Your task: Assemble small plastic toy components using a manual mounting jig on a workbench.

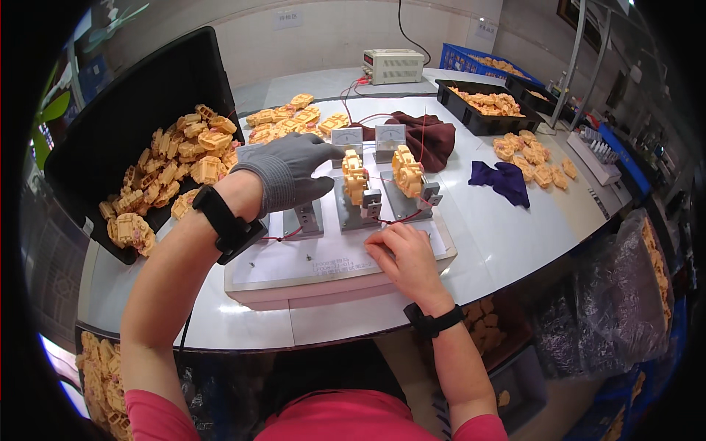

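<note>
My left hand (294, 170), in a grey glove, reaches over the left metal stand (303, 220) with thumb and forefinger apart. No held thing shows, though its palm side is hidden. Just right of its fingertips, a yellow plastic gear-like part (354, 176) sits upright on the middle stand (351, 207). A similar yellow part (407, 172) is on the right stand (413, 207). My bare right hand (404, 259) rests at the front of the white test board (338, 283), below the stands, fingers loosely bent, thumb apart, nothing visible in it. Red wires run close to its fingertips.
Left of the board, a black bin (147, 88) lies tipped with many yellow parts. More parts (294, 117) are heaped behind. A power supply (393, 66), dark red cloth (430, 140), purple cloth (500, 182) and black tray (485, 123) of parts stand behind and right.
</note>
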A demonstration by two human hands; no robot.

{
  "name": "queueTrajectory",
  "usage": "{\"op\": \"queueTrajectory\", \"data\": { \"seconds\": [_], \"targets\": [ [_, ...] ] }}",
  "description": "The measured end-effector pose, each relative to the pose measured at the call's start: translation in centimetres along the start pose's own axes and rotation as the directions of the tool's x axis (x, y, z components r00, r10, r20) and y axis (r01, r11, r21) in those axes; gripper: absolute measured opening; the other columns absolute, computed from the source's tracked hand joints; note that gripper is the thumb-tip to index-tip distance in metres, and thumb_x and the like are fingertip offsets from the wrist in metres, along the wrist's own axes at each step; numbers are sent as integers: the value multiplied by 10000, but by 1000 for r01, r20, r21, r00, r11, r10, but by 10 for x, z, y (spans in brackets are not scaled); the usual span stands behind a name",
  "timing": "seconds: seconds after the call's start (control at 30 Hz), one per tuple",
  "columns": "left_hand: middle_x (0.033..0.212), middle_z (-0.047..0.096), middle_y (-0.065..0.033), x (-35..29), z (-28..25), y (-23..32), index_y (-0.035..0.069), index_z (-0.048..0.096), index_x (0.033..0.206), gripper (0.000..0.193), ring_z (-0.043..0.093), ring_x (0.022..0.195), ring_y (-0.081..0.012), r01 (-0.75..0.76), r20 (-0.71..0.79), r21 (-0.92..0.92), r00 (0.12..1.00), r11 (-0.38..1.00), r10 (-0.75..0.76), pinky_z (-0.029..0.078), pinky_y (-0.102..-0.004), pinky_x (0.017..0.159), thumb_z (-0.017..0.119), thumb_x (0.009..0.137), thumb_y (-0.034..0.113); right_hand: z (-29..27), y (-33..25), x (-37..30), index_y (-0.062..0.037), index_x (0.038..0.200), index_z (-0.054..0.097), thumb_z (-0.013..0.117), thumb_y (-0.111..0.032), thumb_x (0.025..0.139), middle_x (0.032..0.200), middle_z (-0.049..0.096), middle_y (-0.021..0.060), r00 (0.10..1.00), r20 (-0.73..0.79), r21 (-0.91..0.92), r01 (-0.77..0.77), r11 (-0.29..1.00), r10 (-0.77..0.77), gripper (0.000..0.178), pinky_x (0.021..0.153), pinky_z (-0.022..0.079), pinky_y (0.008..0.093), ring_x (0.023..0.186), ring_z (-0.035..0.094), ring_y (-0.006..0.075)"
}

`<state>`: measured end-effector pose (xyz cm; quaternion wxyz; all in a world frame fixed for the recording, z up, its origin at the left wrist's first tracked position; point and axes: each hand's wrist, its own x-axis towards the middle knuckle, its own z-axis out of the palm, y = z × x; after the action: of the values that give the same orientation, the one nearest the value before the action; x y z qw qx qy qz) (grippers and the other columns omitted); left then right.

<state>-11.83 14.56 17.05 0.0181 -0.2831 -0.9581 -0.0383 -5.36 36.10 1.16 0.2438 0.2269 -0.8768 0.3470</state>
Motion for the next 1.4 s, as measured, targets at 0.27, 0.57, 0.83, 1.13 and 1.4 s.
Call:
{"op": "queueTrajectory", "data": {
  "seconds": [0.27,0.57,0.83,1.13,1.4],
  "targets": [
    [1141,593,-127,10,6,-4,135,558,1300,445,577,1080,-291,-73,7,41,997,997,73,459,-383,942,614,867,221,5,2,-1,-98,866,665,671,-187,861,845,614,24,999,-33,-33,-3,999,2,89,770,394,365,853,575,234],
    [1158,593,-138,12,5,1,131,558,1296,451,572,1096,-312,-70,26,46,997,996,69,462,-394,941,612,854,201,6,0,-1,-107,897,647,673,-209,861,881,615,18,999,-17,-64,-29,998,28,111,802,397,371,878,576,236],
    [1284,565,-99,46,22,3,200,568,1297,573,525,1200,-296,-187,47,95,982,978,183,446,-391,1000,672,739,122,5,-5,15,-50,1112,560,737,-169,845,951,570,63,930,-181,525,-182,831,318,342,771,460,313,840,546,169],
    [996,726,-113,76,64,17,118,749,1010,273,687,954,-280,-200,276,280,954,939,121,532,-412,806,680,807,286,34,-12,25,-48,1042,601,729,-137,871,857,609,0,963,-151,582,-96,808,223,232,684,483,262,752,571,106],
    [989,716,-5,35,-11,43,195,758,911,149,648,978,-223,-58,-300,573,914,818,274,476,-358,767,650,812,228,18,47,1,-66,1187,529,617,-57,941,1050,513,-20,974,-71,700,-106,706,216,262,820,385,199,921,471,74]
  ]
}}
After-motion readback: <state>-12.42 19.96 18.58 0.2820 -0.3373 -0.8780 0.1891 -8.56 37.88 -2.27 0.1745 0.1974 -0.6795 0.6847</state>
